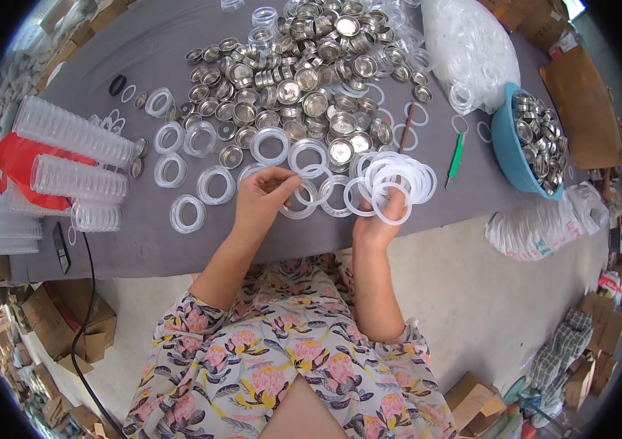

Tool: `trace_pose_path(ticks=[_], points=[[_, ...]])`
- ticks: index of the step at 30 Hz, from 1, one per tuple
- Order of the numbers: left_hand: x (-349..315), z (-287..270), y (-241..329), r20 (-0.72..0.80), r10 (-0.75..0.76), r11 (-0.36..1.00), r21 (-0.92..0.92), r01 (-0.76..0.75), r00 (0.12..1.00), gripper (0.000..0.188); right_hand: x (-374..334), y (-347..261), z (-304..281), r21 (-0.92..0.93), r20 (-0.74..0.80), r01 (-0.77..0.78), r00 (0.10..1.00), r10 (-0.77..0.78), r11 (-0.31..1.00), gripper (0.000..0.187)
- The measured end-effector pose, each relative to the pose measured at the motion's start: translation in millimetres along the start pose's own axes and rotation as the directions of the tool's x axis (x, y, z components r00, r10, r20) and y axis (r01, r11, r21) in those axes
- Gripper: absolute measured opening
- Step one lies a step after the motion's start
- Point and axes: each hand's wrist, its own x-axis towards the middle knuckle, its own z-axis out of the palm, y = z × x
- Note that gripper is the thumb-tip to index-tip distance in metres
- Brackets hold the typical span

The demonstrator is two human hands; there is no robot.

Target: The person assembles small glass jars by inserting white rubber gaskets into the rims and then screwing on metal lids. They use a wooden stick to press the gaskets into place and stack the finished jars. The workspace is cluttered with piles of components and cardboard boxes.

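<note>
My right hand is closed on a fanned bunch of thin, translucent white rings at the table's near edge. To its left, my left hand has thumb and forefinger pinched together beside clear plastic ring-shaped pieces. Whether a thin ring is in that pinch I cannot make out. Round clear pieces, such as one clear plastic ring, lie spread in front of and left of my hands. Beyond them is a large heap of silver metal caps, some facing up and some turned over.
Stacked clear plastic pieces stand at left on a red sheet. On the right are a blue basin of metal caps, a plastic bag and a green-handled tool. A black cable hangs over the table's near-left edge.
</note>
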Motion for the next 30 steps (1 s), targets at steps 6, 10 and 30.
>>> trace_pose_path(ticks=[6,10,30], points=[[-17,-8,-9,-0.092,0.165,0.718,0.694,-0.056,0.982,0.012,-2,-6,1,-0.001,-0.013,-0.005,1.0,0.005,1.0,0.015],[-21,-9,-6,-0.066,0.215,0.582,0.81,-0.073,0.974,0.012,0,-5,-4,0.022,-0.009,-0.022,1.0,0.022,1.0,0.015],[9,55,2,0.144,-0.209,0.976,0.092,0.197,0.967,0.016,17,-17,-26,-0.019,-0.195,0.085,0.977,-0.087,0.996,0.025]])
